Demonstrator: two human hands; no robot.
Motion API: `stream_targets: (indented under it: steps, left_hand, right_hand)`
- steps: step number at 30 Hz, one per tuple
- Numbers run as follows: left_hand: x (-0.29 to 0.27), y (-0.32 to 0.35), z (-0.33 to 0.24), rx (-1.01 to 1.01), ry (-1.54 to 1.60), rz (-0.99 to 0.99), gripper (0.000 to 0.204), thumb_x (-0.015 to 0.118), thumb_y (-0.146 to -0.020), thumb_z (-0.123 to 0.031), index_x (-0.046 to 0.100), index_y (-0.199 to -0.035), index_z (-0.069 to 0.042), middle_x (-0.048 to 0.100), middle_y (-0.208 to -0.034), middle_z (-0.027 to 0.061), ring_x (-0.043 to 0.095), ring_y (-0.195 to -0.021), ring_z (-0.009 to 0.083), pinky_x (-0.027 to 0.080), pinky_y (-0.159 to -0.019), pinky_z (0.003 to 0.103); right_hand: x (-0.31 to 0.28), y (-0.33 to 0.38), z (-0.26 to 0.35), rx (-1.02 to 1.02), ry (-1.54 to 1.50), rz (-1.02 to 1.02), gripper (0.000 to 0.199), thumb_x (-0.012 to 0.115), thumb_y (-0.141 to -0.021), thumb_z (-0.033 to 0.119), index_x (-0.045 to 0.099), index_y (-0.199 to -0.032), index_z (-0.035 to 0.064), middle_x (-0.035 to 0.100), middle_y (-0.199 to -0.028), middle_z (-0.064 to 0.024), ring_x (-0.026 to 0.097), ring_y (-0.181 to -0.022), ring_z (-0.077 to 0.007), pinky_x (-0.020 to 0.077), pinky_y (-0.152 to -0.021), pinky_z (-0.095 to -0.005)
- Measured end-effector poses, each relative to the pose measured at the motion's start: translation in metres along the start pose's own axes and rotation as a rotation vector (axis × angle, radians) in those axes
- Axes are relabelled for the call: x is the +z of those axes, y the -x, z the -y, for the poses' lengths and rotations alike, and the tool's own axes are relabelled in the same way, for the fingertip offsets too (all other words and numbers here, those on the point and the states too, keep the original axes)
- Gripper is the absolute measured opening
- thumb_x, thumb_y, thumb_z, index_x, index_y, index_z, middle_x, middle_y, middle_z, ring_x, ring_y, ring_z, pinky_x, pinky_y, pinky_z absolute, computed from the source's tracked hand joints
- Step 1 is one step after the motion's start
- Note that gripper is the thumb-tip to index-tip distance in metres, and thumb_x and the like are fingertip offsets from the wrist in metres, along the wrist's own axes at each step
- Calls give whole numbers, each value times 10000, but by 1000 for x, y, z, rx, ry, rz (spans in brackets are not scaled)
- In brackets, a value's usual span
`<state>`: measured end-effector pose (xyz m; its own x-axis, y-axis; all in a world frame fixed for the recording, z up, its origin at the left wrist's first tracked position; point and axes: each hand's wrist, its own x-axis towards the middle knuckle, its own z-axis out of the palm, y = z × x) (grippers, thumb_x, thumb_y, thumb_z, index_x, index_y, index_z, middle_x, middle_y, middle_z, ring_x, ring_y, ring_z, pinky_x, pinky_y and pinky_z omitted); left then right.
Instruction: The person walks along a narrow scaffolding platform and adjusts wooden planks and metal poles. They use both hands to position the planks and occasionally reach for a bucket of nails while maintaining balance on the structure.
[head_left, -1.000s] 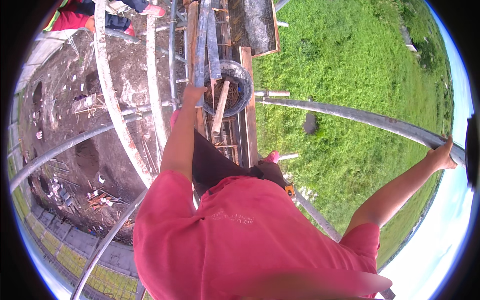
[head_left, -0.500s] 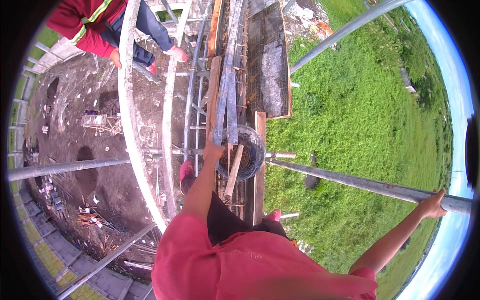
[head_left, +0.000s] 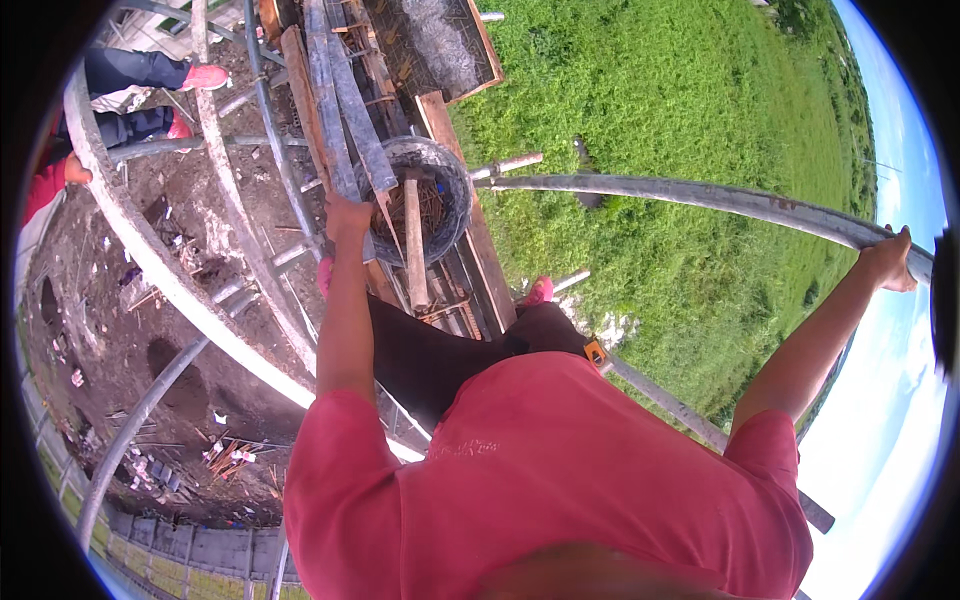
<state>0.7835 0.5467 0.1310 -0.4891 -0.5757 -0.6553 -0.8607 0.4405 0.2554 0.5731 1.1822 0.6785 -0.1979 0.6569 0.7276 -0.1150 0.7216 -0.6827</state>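
While perched high on scaffold planks (head_left: 345, 150), gripped bucket (head_left: 425, 185) rim just beside left hand (head_left: 345, 215), fingers curled; right hand (head_left: 888, 262) wrapped round pipe rail (head_left: 700, 200). Best lifted slowly, weight kept centred, rail hold firm.

— Where do your hands sit?

— Your left hand (head_left: 345, 215) rests at the near-left rim of the round pan (head_left: 425, 195), touching the planks (head_left: 340, 110) that run away from you on the scaffold. Your right hand (head_left: 888, 262) is far out to the right, on the long pipe (head_left: 700, 195) that crosses above the grass (head_left: 680, 90).

— And in the pan?

— A wooden handle (head_left: 414, 240) lies in it, pointing back toward you. Another person's feet (head_left: 200, 78) stand at the upper left, beyond the poles.
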Motion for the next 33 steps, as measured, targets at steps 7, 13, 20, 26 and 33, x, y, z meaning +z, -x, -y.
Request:
stream_targets:
  steps: [7,13,20,26,33]
  left_hand:
    - [8,3,-3,28,64,-104,757,743,-795,-229,362,-1394,34,545,-1350,291,613,-1190,466,515,-1014,525]
    - [-1,-11,-3,-21,110,69,762,699,-813,-174,308,-1428,49,497,-1392,308,581,-1224,478,508,-1014,542]
    - [-11,-18,-6,-98,134,190,1088,833,-714,-431,246,-1507,26,331,-1556,311,493,-1354,467,469,-1090,510]
    - [2,-27,-3,-142,198,201,1223,832,-697,-468,145,-1575,37,240,-1627,281,396,-1448,435,425,-1141,494]
    - [-5,-21,-1,-96,238,193,897,742,-770,-396,334,-1404,91,411,-1462,353,497,-1318,494,435,-1100,517]
  right_hand:
    - [7,12,12,120,241,-41,789,742,-785,125,242,-1352,-101,541,-1159,-341,698,-862,-374,646,-641,-464]
    - [7,2,10,124,315,-147,801,739,-807,140,259,-1430,-11,577,-1167,-316,664,-929,-345,595,-626,-487]
    - [10,0,8,208,501,-240,799,744,-817,178,300,-1470,56,573,-1229,-287,615,-960,-375,555,-658,-498]
    - [7,-9,-1,145,299,-239,796,773,-758,192,316,-1356,-68,583,-1151,-346,635,-960,-422,546,-702,-553]
    - [-5,-28,-21,31,608,-315,915,862,-731,262,330,-1367,-125,584,-1191,-329,647,-967,-392,563,-791,-535]
